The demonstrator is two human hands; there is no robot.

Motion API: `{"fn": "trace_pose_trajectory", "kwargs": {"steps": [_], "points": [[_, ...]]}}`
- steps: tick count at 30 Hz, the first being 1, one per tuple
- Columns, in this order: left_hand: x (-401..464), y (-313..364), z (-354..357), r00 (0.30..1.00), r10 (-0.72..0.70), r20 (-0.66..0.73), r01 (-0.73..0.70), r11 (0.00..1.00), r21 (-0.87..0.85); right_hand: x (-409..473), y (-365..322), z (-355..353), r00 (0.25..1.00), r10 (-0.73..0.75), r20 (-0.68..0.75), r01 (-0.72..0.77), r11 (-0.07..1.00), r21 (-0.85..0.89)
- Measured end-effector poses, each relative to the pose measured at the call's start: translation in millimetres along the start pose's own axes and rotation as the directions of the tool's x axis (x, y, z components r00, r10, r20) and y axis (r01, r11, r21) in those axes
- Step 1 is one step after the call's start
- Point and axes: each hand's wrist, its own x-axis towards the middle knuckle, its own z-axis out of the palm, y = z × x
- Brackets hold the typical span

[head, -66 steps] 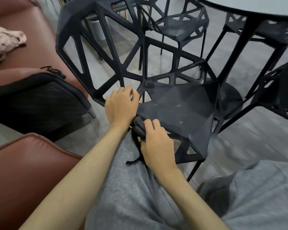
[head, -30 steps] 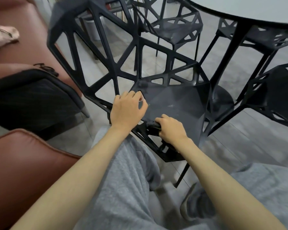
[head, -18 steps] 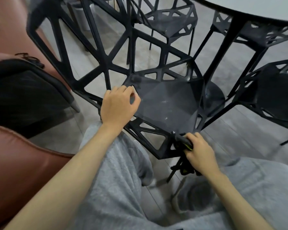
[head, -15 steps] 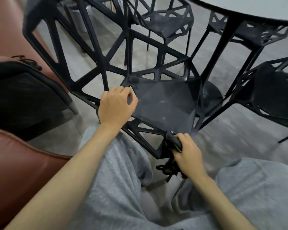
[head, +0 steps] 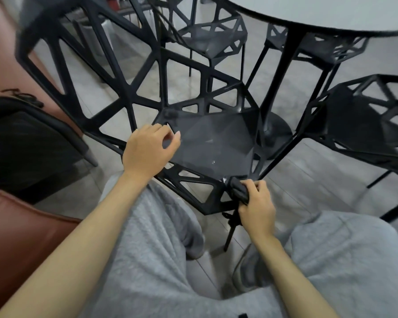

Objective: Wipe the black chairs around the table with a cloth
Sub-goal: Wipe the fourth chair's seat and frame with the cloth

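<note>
Black openwork plastic chair, faceted seat and triangular cut-outs, stands directly before my knees, its front corner between them. My right hand is closed around a bunched dark cloth, pressed against that front corner where seat edge meets leg. My left hand rests on the seat's left rim with fingers loosely curled, holding nothing, thumb and forefinger apart.

Recommended practice, in my judgement: keep the left hand bracing the frame so the chair does not slide, wrap the cloth round each strut instead of skimming it, and work through the cut-outs one by one; pale specks remain on the seat panel.

Surface: smooth grey floor tiles. Room: round dark-edged table on a black pedestal just beyond, further matching chairs around it, a brown leather sofa at my left.
</note>
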Motion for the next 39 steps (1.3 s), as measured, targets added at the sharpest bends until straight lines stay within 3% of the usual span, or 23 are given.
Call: {"fn": "trace_pose_trajectory", "kwargs": {"steps": [5, 9, 15, 20, 25, 30, 35, 37, 39], "points": [[-2, -3, 3, 0.995, 0.091, 0.029, -0.091, 0.995, 0.027, -17, -7, 1, 0.978, -0.169, 0.118, 0.163, 0.985, 0.062], [0, -2, 6, 0.998, 0.048, 0.041, -0.05, 0.998, 0.04, 28, 4, 1, 0.962, -0.251, 0.108, 0.263, 0.959, -0.105], [-1, -1, 5, 0.997, 0.057, 0.061, -0.061, 0.996, 0.071, 106, -16, 17, 0.991, -0.12, 0.062, 0.132, 0.96, -0.247], [0, 1, -1, 1.0, 0.013, 0.021, -0.014, 0.999, 0.048, 51, -17, 11, 0.968, -0.215, 0.127, 0.233, 0.961, -0.147], [0, 1, 3, 1.0, -0.009, 0.001, 0.009, 0.999, 0.038, 15, -5, 6, 0.974, -0.155, 0.167, 0.165, 0.985, -0.043], [-1, 0, 5, 1.0, -0.025, 0.008, 0.025, 0.999, 0.033, 57, -27, 26, 0.95, -0.242, 0.199, 0.282, 0.937, -0.208], [-2, -3, 6, 0.999, 0.017, 0.043, -0.02, 0.998, 0.057, 126, -34, 46, 0.864, -0.403, 0.302, 0.482, 0.836, -0.262], [-1, -3, 7, 0.999, 0.01, 0.043, -0.013, 0.998, 0.067, 171, -20, 41, 0.899, -0.351, 0.262, 0.424, 0.844, -0.327], [1, -3, 7, 0.999, -0.011, 0.039, 0.008, 0.998, 0.069, 216, -3, 33, 0.963, -0.225, 0.15, 0.266, 0.888, -0.375]]}}
